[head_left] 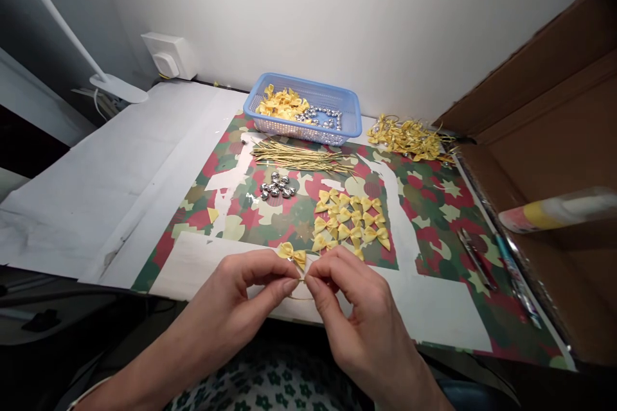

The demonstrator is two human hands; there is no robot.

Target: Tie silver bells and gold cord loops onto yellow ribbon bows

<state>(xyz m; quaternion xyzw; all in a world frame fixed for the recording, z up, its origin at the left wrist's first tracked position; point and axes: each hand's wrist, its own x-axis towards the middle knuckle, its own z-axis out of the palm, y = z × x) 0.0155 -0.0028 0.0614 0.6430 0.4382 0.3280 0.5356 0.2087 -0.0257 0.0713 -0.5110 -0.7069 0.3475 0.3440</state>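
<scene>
My left hand (250, 292) and my right hand (351, 308) meet at the table's front edge, fingertips pinched together on a thin gold wire (301, 295) that loops below them. A small yellow ribbon bow (292, 255) sits on that wire just above my fingertips. Right behind it lie several more yellow bows (351, 218) in rows on the patterned mat (434, 205). A cluster of silver bells (277, 186) lies left of them, and a bundle of gold wires (301, 157) lies behind.
A blue basket (349, 122) at the back holds more bows and bells. A heap of finished gold-tied bows (409, 138) lies to its right. A cardboard box (554, 141) with a tube (554, 209) stands at right. White paper (96, 186) covers the left.
</scene>
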